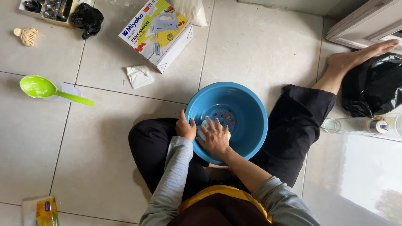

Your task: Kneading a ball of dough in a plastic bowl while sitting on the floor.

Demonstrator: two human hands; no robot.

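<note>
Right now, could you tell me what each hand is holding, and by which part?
The left hand grips the blue bowl by its near rim. The right hand presses a white cloth against the bowl's inside; a closed grasp cannot be told.

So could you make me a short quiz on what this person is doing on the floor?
1. True or false: the left hand holds the rim of the blue bowl.
2. What does the right hand press inside the bowl?
A. a white cloth
B. a green ladle
C. a bottle
3. Fill in: the green ladle lies on the ____ floor.

Key: 1 true; 2 A, the white cloth; 3 tiled.
</note>
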